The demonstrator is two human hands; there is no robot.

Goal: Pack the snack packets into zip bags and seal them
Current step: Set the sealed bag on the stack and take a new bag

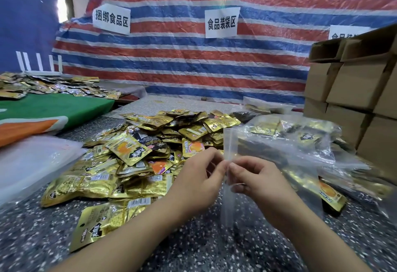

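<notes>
A clear empty zip bag point(228, 143) stands upright and edge-on between my hands. My left hand point(197, 179) pinches its left side and my right hand point(255, 177) pinches its right side, fingertips almost meeting at the bag's edge. A big heap of gold snack packets point(150, 149) lies on the speckled table to the left of my hands. Filled zip bags point(300, 149) with gold packets inside lie piled to the right.
A stack of empty clear bags point(32, 164) lies at the left edge. Cardboard boxes point(361, 91) are stacked at the right. A green and orange cloth point(53, 110) with more packets is at the far left. A striped tarp point(193, 61) with paper signs hangs behind.
</notes>
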